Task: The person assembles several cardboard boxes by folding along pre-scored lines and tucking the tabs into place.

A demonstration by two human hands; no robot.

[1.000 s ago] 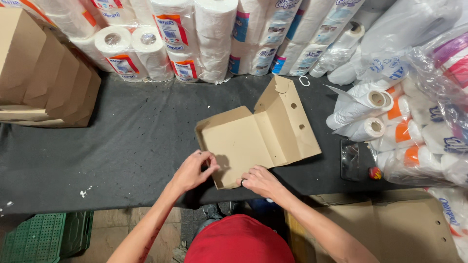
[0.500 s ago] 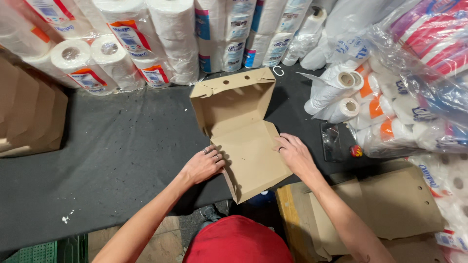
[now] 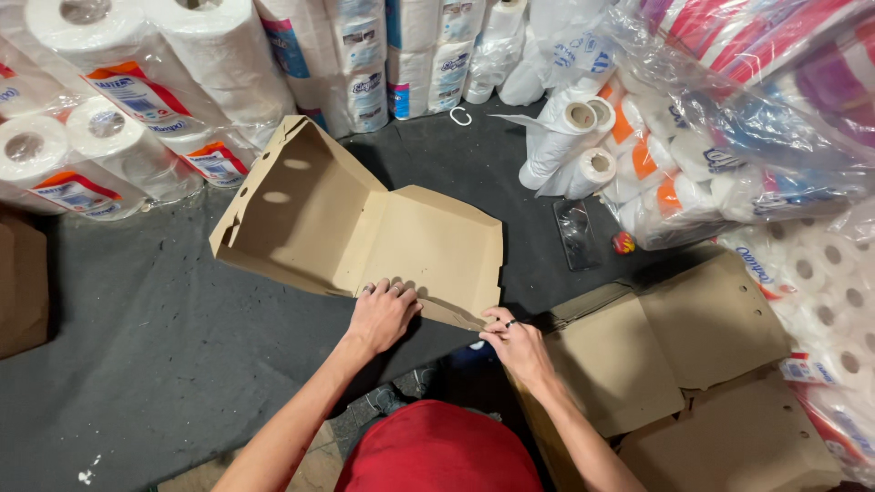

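An open brown cardboard box (image 3: 365, 232) lies on the dark grey table (image 3: 155, 310), its holed lid tilted up toward the left. My left hand (image 3: 381, 314) presses on the near edge of the box's base, fingers curled over the low wall. My right hand (image 3: 515, 342) pinches the near right corner flap of the same box at the table's front edge.
Wrapped paper-towel and toilet-paper rolls (image 3: 155, 82) line the back and right side (image 3: 638, 155). A dark phone (image 3: 577, 234) and a small red ball (image 3: 623, 243) lie on the table. Flat cardboard blanks (image 3: 674, 355) are stacked at lower right. Another brown box (image 3: 23, 282) sits at far left.
The box has been turned counter-clockwise, so its lid now points left instead of away from me. My right hand moved from the box's right side to its near right corner.
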